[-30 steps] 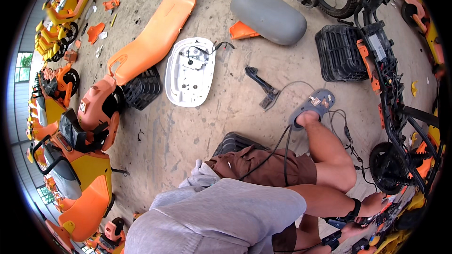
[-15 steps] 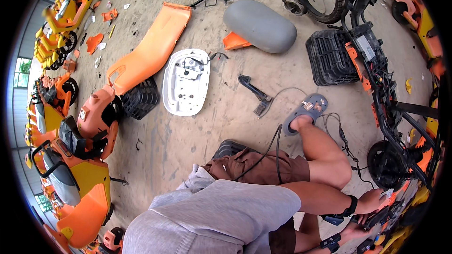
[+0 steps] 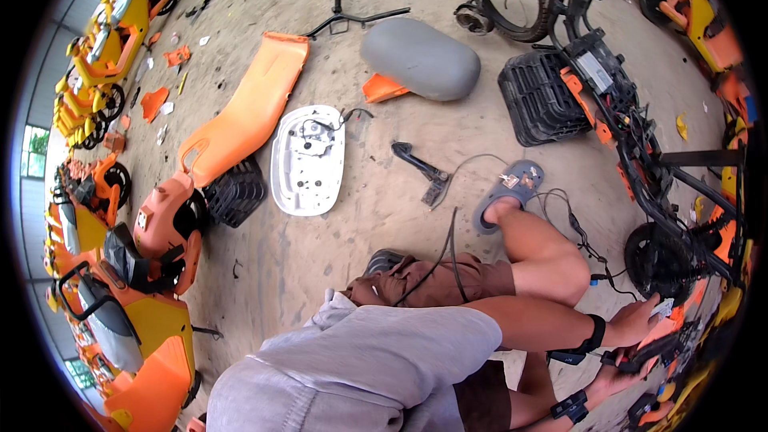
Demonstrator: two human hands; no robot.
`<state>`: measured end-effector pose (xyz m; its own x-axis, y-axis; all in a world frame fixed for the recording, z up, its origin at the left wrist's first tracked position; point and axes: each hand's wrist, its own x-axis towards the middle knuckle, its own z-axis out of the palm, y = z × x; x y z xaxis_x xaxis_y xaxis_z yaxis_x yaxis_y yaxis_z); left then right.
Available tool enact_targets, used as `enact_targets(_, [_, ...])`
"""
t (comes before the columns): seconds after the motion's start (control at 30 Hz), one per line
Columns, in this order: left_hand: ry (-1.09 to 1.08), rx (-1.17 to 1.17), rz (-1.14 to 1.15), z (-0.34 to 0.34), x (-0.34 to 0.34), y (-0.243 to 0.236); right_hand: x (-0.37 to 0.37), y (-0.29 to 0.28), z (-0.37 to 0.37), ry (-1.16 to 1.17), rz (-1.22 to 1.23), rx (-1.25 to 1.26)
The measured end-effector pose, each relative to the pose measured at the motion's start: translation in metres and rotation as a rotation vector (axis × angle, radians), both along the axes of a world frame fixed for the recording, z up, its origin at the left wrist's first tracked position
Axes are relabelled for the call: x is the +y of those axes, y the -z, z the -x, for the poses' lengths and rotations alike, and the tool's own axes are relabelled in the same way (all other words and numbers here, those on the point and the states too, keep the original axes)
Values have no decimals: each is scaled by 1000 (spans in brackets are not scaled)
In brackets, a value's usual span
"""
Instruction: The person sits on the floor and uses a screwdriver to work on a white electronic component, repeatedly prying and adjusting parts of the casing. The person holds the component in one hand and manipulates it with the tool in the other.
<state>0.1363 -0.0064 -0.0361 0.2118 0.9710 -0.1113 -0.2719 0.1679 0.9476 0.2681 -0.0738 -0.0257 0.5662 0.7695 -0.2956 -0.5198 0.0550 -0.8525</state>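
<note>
Both hands are working at four o'clock, the left hand (image 3: pixel 640 322) pinching a small light tag, the right hand (image 3: pixel 612 380) seemingly gripping the stiff black frame (image 3: pixel 656 352).

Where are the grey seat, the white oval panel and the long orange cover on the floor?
grey seat (image 3: pixel 420 58), head view, middle of its rounded top.
white oval panel (image 3: pixel 307 162), head view, centre of its inner face.
long orange cover (image 3: pixel 250 111), head view, mid-length of its flat surface.

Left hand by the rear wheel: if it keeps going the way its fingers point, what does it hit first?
Likely the black scooter frame just past the wheel. The left hand already seems to touch a small part there; depth is unclear near the picture's rim.
</note>
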Motion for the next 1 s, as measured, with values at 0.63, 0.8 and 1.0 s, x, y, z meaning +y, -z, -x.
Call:
enact_targets(0.63, [194,-228,67,3,2,12,-10,29,-55,-406,-166,23])
enact_targets(0.8, [233,-362,159,1,11,6,-17,-6,-15,-376,-212,-9])
enact_targets(1.0, [336,-476,283,48,23,-7,4,-10,18,-167,-142,110])
